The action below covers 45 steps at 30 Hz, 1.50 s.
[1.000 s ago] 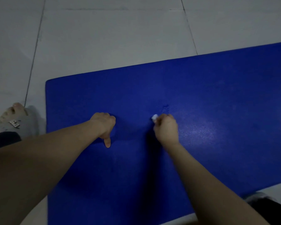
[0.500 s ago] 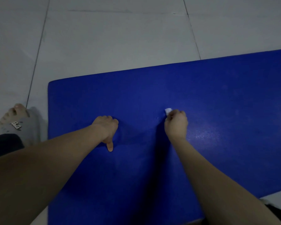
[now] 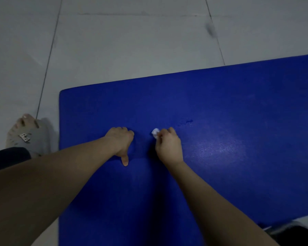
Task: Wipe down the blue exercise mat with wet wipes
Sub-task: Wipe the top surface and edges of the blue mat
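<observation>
- The blue mat [image 3: 220,107] lies flat on the tiled floor [image 3: 132,50].
- The right hand [image 3: 169,146] pinches a balled white wipe [image 3: 155,133] against the mat.
- The left hand [image 3: 120,141], fingers curled round nothing, rests on the mat just beside it.

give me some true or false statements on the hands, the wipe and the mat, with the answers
1. The right hand holds a white wipe. True.
2. The left hand holds a wipe too. False: it rests on the mat with curled fingers, and no wipe shows in it.
3. The slipper stands on the mat. False: it is on the floor, left of the mat.
4. A wet sheen shows on the mat to the right of the right hand. True.
5. The mat is rolled up. False: it lies flat.
</observation>
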Each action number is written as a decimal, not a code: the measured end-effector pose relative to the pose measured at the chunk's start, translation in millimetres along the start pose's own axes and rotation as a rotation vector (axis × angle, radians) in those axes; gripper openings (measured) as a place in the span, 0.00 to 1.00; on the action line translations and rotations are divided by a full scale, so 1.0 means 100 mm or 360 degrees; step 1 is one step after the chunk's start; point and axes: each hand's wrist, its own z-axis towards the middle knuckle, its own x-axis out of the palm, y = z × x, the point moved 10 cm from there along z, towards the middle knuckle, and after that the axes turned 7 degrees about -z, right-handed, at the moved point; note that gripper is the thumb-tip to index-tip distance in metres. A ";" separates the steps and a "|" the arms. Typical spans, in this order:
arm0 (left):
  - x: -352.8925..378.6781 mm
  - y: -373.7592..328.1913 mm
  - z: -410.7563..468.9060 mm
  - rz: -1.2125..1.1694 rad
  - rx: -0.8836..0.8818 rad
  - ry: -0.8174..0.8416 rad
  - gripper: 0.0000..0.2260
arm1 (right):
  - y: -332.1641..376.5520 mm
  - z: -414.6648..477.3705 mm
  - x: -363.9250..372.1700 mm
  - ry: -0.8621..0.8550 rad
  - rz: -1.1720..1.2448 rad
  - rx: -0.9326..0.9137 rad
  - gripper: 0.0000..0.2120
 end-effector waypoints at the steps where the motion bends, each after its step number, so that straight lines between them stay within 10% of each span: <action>1: 0.00 -0.01 -0.01 0.0002 -0.0002 0.0010 0.42 | -0.15 0.08 -0.09 -0.0056 0.0009 0.0067 0.10; 13: 0.01 -0.05 -0.01 0.0046 -0.0064 0.0078 0.42 | -1.81 0.62 -0.88 -0.0339 0.0101 0.0816 0.08; 30: 0.05 -0.01 0.07 0.0046 0.0003 0.0065 0.41 | 0.41 0.23 0.18 -0.0058 0.0013 -0.0215 0.09; 45: 0.07 0.03 0.08 -0.0042 0.0054 0.0000 0.47 | -1.39 0.93 -0.96 -0.0413 -0.0066 0.0733 0.09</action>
